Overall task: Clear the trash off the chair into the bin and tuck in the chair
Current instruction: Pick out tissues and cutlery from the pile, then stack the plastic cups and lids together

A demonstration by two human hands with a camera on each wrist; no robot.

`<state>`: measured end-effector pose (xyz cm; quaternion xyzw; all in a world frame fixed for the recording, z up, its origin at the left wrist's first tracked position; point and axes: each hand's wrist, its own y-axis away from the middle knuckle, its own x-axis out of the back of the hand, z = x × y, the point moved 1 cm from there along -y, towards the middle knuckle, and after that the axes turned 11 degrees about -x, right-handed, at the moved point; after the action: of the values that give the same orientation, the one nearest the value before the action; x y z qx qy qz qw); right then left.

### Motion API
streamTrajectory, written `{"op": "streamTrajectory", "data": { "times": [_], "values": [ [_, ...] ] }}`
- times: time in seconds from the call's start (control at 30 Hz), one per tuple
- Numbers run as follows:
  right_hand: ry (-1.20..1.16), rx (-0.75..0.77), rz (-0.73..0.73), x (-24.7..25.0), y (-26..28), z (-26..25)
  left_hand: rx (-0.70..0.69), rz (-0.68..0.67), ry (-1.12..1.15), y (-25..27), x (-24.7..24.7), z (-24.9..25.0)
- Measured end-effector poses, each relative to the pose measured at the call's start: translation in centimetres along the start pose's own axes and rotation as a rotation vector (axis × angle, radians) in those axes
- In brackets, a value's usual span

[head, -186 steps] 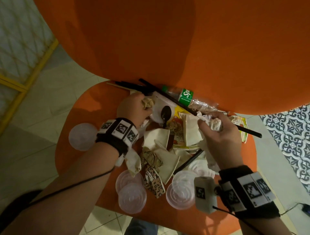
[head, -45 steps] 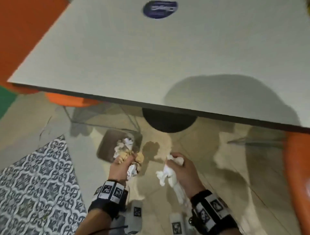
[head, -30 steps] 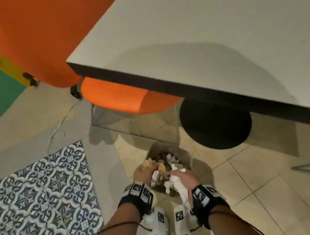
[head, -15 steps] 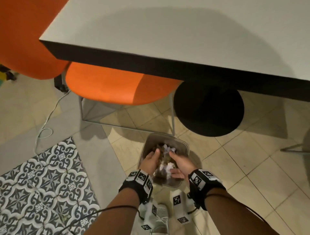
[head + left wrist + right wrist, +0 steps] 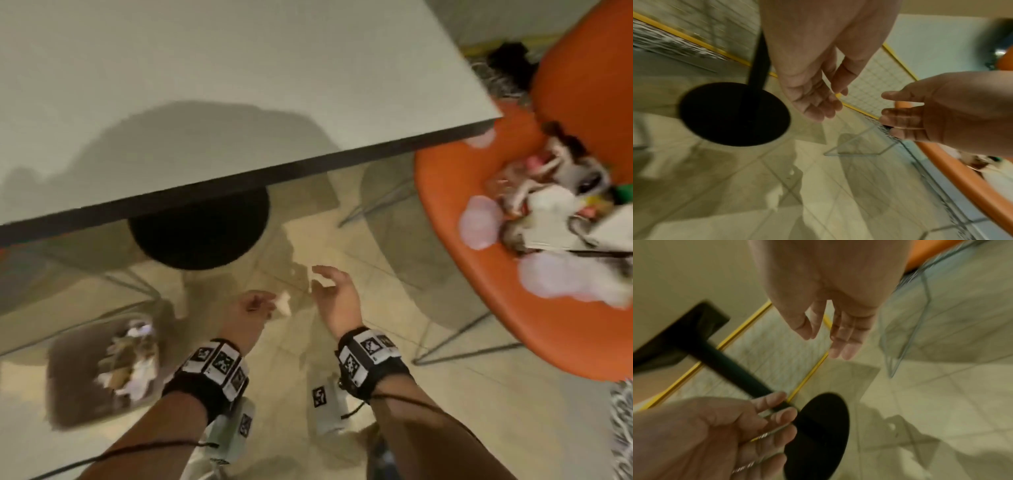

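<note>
The grey bin (image 5: 73,383) stands on the floor at the lower left, holding crumpled paper trash (image 5: 132,359). Over the tiles to its right, my left hand (image 5: 255,306) and right hand (image 5: 329,284) hang side by side, both with loose fingers and empty. The left wrist view confirms an empty left hand (image 5: 818,104), and the right wrist view an empty right hand (image 5: 830,334). The orange chair (image 5: 442,192) is at the right, pulled out from the table. A blurred pile of wrappers, paper and clear lids (image 5: 561,212) lies on its seat.
The pale table top (image 5: 239,85) fills the upper left, its dark edge above my hands. Its black round base (image 5: 198,236) sits on the tiled floor beyond them. The chair's wire legs (image 5: 445,346) stand right of my right hand. A patterned rug edge (image 5: 621,421) shows at the far right.
Both hands dropped their crumpled paper into the bin and lifted out empty. They have moved right, away from the bin, and the view has swung to show the chair.
</note>
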<state>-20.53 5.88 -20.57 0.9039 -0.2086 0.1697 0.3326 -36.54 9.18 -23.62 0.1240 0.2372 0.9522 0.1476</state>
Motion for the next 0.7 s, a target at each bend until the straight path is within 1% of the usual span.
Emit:
{"op": "streamTrajectory", "data": {
  "times": [0.13,0.2,0.3,0.33,0.37,0.4,0.43,0.5,0.53,0.57,0.63,0.7],
  "values": [
    [-0.089,-0.007,0.290,15.8,-2.0,3.9,-0.102,-0.130,-0.030,0.1,-14.1,6.6],
    [-0.072,-0.016,0.394,22.7,-2.3,5.7,-0.129,-0.188,-0.072,0.5,-20.9,9.1],
    [0.053,0.007,0.588,31.6,-2.7,8.6,-0.178,-0.184,-0.208,0.6,-29.3,11.5],
    [0.130,0.023,0.651,34.0,-3.1,9.5,-0.214,-0.175,-0.262,0.4,-31.5,12.6],
    [0.200,0.010,0.682,36.1,-3.6,10.6,-0.270,-0.165,-0.320,0.0,-33.6,13.5],
    [0.254,-0.038,0.671,37.7,-4.2,11.3,-0.314,-0.144,-0.394,-0.3,-35.4,14.4],
    [0.303,-0.096,0.632,39.0,-4.8,11.9,-0.328,-0.109,-0.460,-0.9,-36.8,14.9],
    [0.448,-0.181,0.551,40.5,-6.1,12.4,-0.289,-0.035,-0.529,-2.3,-39.1,16.2],
    [0.546,-0.215,0.497,40.5,-6.7,12.4,-0.253,-0.022,-0.550,-3.1,-40.0,16.6],
    [0.637,-0.243,0.439,40.4,-7.5,12.4,-0.225,-0.024,-0.591,-3.9,-40.9,16.9],
    [0.746,-0.289,0.365,40.0,-9.3,12.6,-0.192,-0.071,-0.719,-5.5,-42.3,17.4],
    [0.765,-0.332,0.329,40.0,-10.8,12.8,-0.165,-0.107,-0.834,-7.0,-43.3,18.2]
  ]
}}
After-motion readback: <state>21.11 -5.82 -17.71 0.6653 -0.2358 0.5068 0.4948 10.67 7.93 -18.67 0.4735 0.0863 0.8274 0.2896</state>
